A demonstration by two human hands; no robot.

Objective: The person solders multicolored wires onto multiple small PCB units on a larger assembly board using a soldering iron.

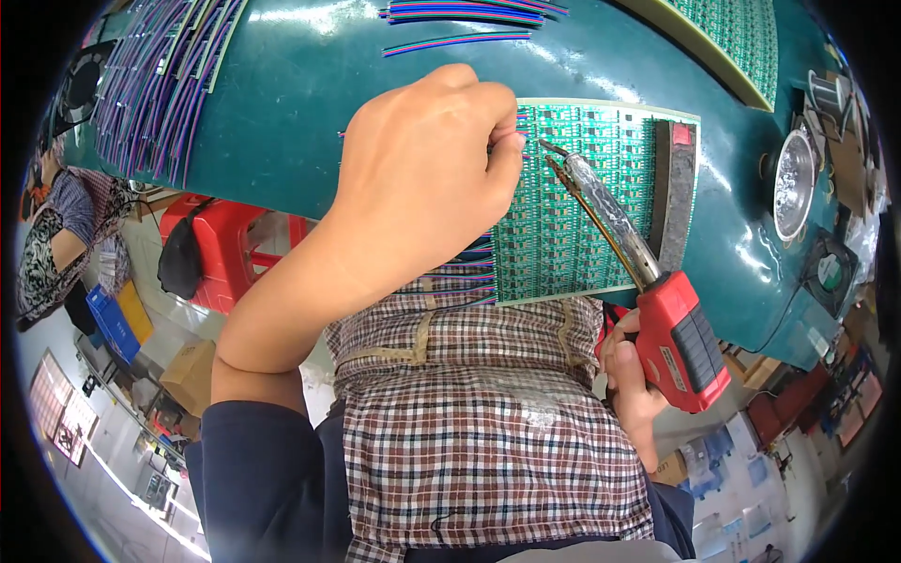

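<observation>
A green circuit board panel [582, 239] with rows of small parts lies at the table's near edge. My left hand [427, 174] is closed over its left edge, thumb and forefinger pinching a thin multicoloured wire whose end barely shows at the fingertips. More coloured wires [474, 267] stick out from that edge below the hand. My right hand [631, 371] grips a red soldering gun [678, 342] from below, its fingers partly hidden. The gun's dark tip points at the board just right of my left fingertips. A dark bar [674, 192] rests across the panel's right side.
Loose wire bundles [465, 11] lie at the back of the green table [291, 84]. Wired boards [164, 84] are piled at left, another board stack [727, 47] at far right. A metal dish [794, 185], solder spool [826, 97] and small fan [833, 272] stand right.
</observation>
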